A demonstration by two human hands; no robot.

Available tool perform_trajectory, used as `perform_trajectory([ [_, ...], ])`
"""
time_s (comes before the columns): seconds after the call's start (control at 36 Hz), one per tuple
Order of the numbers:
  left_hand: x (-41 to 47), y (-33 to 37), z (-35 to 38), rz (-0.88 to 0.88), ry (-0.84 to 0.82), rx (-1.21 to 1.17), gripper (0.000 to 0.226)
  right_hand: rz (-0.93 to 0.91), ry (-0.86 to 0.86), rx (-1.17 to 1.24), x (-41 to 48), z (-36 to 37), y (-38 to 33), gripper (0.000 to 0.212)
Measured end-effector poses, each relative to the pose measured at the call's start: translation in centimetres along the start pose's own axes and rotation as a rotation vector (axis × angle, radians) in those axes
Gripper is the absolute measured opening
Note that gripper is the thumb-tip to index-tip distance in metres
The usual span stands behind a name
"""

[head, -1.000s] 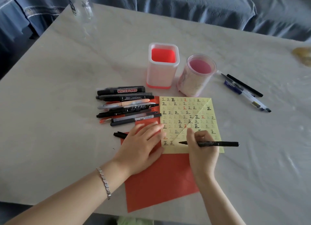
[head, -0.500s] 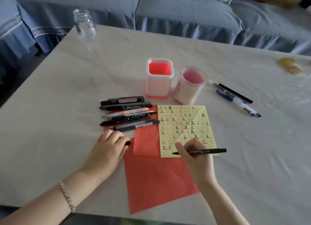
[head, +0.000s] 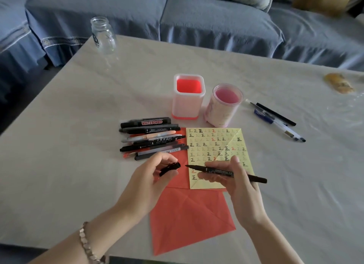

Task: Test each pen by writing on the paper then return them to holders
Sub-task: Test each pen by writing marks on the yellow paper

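My right hand (head: 239, 186) holds a thin black pen (head: 254, 178) level above the yellow paper (head: 216, 143), tip pointing left and bare. My left hand (head: 149, 183) grips the black pen cap (head: 169, 168) a short gap from that tip. The yellow paper is covered with small written marks and lies on red paper (head: 189, 214). Several markers and pens (head: 151, 137) lie in a row left of the yellow paper. Two holders stand behind it: a square red-bottomed holder (head: 188, 98) and a round pink holder (head: 224, 106), both without pens.
Three pens (head: 275, 117) lie on the table to the right of the round holder. A clear glass jar (head: 102, 35) stands at the far left corner. A yellowish wrapper (head: 338, 83) sits at the far right edge. A blue sofa (head: 197, 17) runs behind the table.
My right hand lifted the pen off the yellow paper and turned it level. My left hand left the paper, picked up the cap and raised it toward the pen tip.
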State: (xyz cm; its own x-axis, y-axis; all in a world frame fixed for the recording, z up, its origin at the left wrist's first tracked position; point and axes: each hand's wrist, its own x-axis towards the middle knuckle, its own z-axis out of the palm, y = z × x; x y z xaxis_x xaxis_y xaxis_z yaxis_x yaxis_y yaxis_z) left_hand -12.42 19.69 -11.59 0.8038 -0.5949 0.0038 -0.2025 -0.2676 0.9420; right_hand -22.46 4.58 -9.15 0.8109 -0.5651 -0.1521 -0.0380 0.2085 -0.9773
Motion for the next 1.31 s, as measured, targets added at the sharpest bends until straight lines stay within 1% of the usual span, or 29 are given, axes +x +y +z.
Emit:
perform_trajectory([
  [0.11, -0.2, 0.6, 0.1, 0.013, -0.021, -0.004, 0.019, -0.011, -0.015, 0.0, -0.1, 0.0, -0.2, 0.05],
  [0.39, -0.5, 1.2, 0.2, 0.07, -0.062, 0.01, 0.026, -0.003, -0.041, -0.071, -0.2, -0.4, 0.0, 0.05],
  [0.42, -0.5, 1.3, 0.2, 0.085, -0.076, 0.019, 0.027, 0.001, -0.05, -0.083, -0.3, -0.3, 0.0, 0.048],
  [0.5, -0.6, 1.3, 0.5, 0.13, -0.126, 0.057, 0.029, 0.004, -0.047, -0.119, -0.3, -0.4, 0.0, 0.032],
  [0.53, -0.5, 1.2, 0.6, 0.132, -0.145, 0.063, 0.028, 0.005, -0.038, -0.135, -0.3, -0.4, -0.1, 0.029],
  [0.58, -0.6, 1.1, 0.9, 0.127, -0.181, 0.065, 0.024, 0.003, 0.004, -0.128, -0.1, -0.5, 0.0, 0.032],
  [0.64, -0.5, 1.3, 1.4, 0.101, -0.234, 0.04, 0.015, 0.029, 0.06, -0.084, 0.1, -0.5, 0.1, 0.048],
  [0.67, -0.5, 1.4, 1.6, 0.085, -0.261, 0.024, 0.01, 0.029, 0.07, -0.077, 0.1, -0.5, 0.2, 0.052],
  [0.72, -0.5, 1.7, 2.0, 0.056, -0.283, 0.002, 0.008, 0.014, 0.071, -0.08, 0.1, -0.5, 0.6, 0.05],
  [0.81, -0.3, 2.2, 2.2, -0.014, -0.302, -0.068, 0.013, 0.009, 0.058, -0.083, 0.2, -0.7, 0.6, 0.031],
  [0.83, -0.2, 2.5, 2.2, -0.045, -0.312, -0.087, 0.014, 0.006, 0.048, -0.073, 0.2, -0.8, 0.6, 0.029],
  [0.89, 0.1, 3.3, 2.2, -0.145, -0.35, -0.16, 0.016, -0.012, 0.011, -0.07, 0.5, -1.0, 0.6, 0.035],
  [0.92, 0.3, 3.6, 2.1, -0.226, -0.387, -0.243, 0.017, -0.023, -0.012, -0.076, 0.6, -1.1, 0.5, 0.038],
  [0.97, 0.5, 3.7, 1.9, -0.44, -0.499, -0.489, 0.019, -0.038, -0.072, -0.096, 0.9, -1.3, 0.3, 0.042],
  [1.03, 0.5, 3.8, 1.6, -0.658, -0.63, -0.759, 0.021, -0.038, -0.151, -0.143, 1.2, -1.4, -0.2, 0.035],
  [1.06, 0.5, 3.8, 1.4, -0.724, -0.677, -0.835, 0.021, -0.031, -0.194, -0.167, 1.3, -1.4, -0.5, 0.03],
  [1.08, 0.6, 3.8, 1.4, -0.755, -0.694, -0.847, 0.02, -0.025, -0.223, -0.187, 1.5, -1.4, -0.7, 0.028],
  [1.11, 0.7, 3.8, 1.4, -0.749, -0.679, -0.795, 0.018, -0.019, -0.227, -0.201, 1.6, -1.3, -0.8, 0.028],
  [1.14, 0.8, 3.8, 1.6, -0.698, -0.633, -0.676, 0.017, -0.016, -0.206, -0.206, 1.8, -1.2, -0.7, 0.03],
  [1.17, 1.1, 3.8, 1.8, -0.604, -0.573, -0.51, 0.017, -0.015, -0.17, -0.204, 1.9, -1.2, -0.5, 0.032],
  [1.22, 1.4, 3.9, 2.2, -0.345, -0.482, -0.168, 0.015, -0.007, -0.078, -0.219, 2.2, -1.0, 0.0, 0.034],
  [1.31, 1.9, 3.5, 2.6, 0.021, -0.432, 0.248, 0.012, 0.053, 0.005, -0.224, 2.5, -0.8, 0.7, 0.033],
])
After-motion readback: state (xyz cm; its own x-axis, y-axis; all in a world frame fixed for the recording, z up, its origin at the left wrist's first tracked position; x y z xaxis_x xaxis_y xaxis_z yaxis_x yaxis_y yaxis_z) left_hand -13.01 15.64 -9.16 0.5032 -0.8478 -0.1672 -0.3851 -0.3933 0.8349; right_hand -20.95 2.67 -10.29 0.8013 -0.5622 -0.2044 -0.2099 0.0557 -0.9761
